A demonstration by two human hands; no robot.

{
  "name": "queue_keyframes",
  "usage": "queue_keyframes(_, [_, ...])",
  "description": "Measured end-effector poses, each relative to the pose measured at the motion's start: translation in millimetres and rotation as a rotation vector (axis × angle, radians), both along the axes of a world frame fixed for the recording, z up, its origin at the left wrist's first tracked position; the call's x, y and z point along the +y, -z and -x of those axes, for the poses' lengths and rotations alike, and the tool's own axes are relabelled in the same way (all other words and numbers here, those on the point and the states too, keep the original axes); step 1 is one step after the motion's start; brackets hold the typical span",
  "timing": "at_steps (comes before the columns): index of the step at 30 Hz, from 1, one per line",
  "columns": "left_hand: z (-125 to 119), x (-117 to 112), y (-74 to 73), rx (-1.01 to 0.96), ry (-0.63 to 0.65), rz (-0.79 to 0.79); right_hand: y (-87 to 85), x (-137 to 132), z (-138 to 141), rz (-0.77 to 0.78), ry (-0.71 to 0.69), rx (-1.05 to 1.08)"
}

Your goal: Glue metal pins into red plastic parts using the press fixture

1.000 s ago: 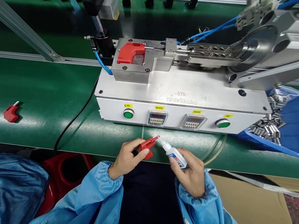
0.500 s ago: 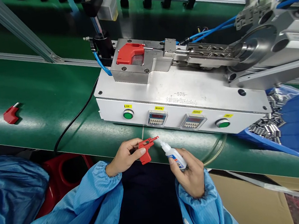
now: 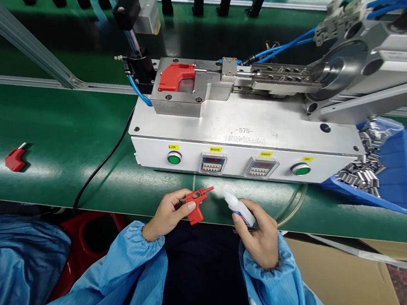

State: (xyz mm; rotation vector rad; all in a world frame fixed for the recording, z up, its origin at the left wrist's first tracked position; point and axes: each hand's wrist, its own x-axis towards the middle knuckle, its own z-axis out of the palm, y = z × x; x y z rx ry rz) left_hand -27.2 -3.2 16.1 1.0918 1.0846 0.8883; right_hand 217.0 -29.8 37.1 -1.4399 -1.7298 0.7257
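Observation:
My left hand [image 3: 171,214] is closed on a red plastic pistol-shaped part [image 3: 195,210], whose thin tip points right. Thumb and fingers pinch it near the bench's front edge. In my right hand [image 3: 259,235] is a small white glue bottle [image 3: 242,210] with a blue label, its nozzle tilted up and left. A short gap separates the nozzle from the red tip. Behind both hands stands a metal press fixture [image 3: 202,136], and a similar red part [image 3: 175,77] sits in its block with a metal rod against its right end.
Another red part [image 3: 15,159] with a metal pin lies on the green bench [image 3: 55,132] at left. A blue bin [image 3: 397,173] of metal sleeves [image 3: 360,175] stands at right. A black cable [image 3: 103,168] crosses the bench beside the fixture. A red stool [image 3: 73,268] is below at left.
The glue bottle has drawn back from the red part's tip, slightly to the right, widening the gap. My left hand still holds the red part, nearly unmoved. The view has shifted slightly.

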Motion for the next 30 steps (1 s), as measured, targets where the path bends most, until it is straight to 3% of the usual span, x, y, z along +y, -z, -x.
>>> queue_keyframes(5, [11, 2, 1.1, 0.107, 0.079, -0.002, 10.7, 1, -7, 0.101, 0.053, 0.101])
queue_keyframes(11, [23, 1, 18.0, 0.215, 0.130, 0.019, 20.7, -8, -14, 0.016, 0.093, -0.084])
queue_keyframes(14, [24, -4, 25.4, 0.260, 0.142, 0.009, 3.4, -18, -29, -0.019, 0.090, -0.132])
queue_keyframes(17, [24, -7, 28.6, 0.280, 0.135, 0.005, -35.6, -16, -68, -0.092, 0.135, -0.205])
queue_keyframes(20, [26, -6, 31.7, 0.273, 0.139, -0.012, -77.4, 13, -125, -0.134, 0.249, -0.352])
queue_keyframes(22, [28, -4, 35.9, 0.262, 0.163, -0.028, -93.0, 47, -161, -0.017, 0.336, -0.476])
queue_keyframes(24, [30, -1, 41.2, 0.250, 0.196, -0.041, -94.7, 84, -186, 0.135, 0.374, -0.546])
queue_keyframes(26, [31, 0, 45.7, 0.233, 0.214, -0.056, -86.0, 115, -200, 0.203, 0.376, -0.542])
queue_keyframes(30, [27, -1, 47.7, 0.216, 0.165, -0.092, -68.8, 140, -207, 0.221, 0.359, -0.453])
